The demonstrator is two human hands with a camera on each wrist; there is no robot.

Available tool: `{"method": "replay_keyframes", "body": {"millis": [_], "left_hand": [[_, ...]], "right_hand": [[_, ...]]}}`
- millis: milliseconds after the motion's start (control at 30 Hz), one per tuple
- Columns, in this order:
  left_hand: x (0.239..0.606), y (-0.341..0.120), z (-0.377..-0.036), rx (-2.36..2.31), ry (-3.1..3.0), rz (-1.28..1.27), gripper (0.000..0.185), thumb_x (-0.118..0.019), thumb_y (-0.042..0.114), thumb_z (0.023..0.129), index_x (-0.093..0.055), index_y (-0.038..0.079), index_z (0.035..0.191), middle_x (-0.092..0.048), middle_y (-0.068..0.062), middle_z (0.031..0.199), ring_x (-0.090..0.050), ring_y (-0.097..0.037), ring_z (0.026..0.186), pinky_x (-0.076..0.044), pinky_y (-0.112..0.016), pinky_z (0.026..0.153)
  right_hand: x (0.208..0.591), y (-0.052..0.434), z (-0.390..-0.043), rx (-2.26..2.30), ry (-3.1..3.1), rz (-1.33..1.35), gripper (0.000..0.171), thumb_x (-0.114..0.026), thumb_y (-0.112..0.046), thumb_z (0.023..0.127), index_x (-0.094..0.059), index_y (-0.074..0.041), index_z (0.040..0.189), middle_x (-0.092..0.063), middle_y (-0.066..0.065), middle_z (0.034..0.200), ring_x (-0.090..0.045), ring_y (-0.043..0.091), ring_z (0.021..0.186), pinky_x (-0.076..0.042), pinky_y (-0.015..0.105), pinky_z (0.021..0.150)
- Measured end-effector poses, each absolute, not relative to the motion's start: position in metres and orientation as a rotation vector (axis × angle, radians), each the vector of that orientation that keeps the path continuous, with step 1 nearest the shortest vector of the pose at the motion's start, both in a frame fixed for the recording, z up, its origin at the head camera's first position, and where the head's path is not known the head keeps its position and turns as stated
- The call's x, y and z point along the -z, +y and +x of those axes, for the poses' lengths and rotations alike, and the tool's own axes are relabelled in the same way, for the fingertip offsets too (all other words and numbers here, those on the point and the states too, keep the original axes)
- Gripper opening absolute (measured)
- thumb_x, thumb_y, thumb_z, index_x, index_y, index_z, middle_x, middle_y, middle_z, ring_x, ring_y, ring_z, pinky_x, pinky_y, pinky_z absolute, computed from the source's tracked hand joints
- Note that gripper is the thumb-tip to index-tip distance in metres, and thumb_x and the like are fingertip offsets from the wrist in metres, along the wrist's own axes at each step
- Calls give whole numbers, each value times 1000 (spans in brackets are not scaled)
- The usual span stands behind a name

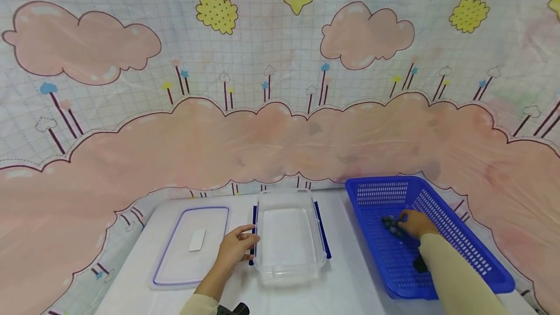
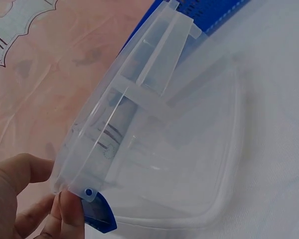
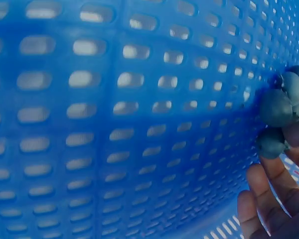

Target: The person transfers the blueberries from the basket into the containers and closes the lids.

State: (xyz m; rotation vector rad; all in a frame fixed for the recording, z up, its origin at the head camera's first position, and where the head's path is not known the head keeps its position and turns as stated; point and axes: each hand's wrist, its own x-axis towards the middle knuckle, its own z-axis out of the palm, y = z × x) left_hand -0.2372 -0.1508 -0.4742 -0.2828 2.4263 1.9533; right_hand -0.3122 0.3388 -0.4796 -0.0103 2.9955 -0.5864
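Note:
A clear plastic food container (image 1: 288, 237) with blue side latches stands in the middle of the white table, its lid off. My left hand (image 1: 238, 247) grips its left edge; in the left wrist view the fingers (image 2: 70, 214) sit beside a blue latch (image 2: 99, 214). On the right, my right hand (image 1: 417, 223) reaches into a blue plastic basket (image 1: 389, 276). It pinches at a small group of dark, round blueberries (image 1: 391, 224). Close up in the right wrist view, several blueberries (image 3: 275, 108) lie against my fingertips (image 3: 256, 174); the frame edge cuts off part of the hand.
Left of the container lies its clear lid (image 1: 175, 266) with a blue seal, and a small white rectangle (image 1: 197, 240) shows on it. A patterned cloth (image 1: 280, 145) with clouds and stars hangs behind the table. The basket's slotted walls rise around my right hand.

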Motion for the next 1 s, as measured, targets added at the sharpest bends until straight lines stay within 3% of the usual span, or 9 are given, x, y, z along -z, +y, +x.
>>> {"method": "replay_keyframes", "body": {"millis": [667,1000], "left_hand": [[479,-150,-240,-1945,2436,-297,45,-71,14,87,-61,2,129,-68,-10,103,-61,-17,80,-59,-31,61],[477,-150,-240,-1935,2432,-313,47,-71,14,87,-60,1,131,-69,-10,103,-60,-18,81,-59,-30,61]], "right_hand": [[475,341,-317,653,3015,36,22,-58,-14,93,-61,4,106,-64,26,101,-59,31,82,-51,48,71],[458,337,-321,675,3112,-125,23,-59,-12,92,-62,7,106,-66,27,102,-63,43,92,-51,55,80]]}}
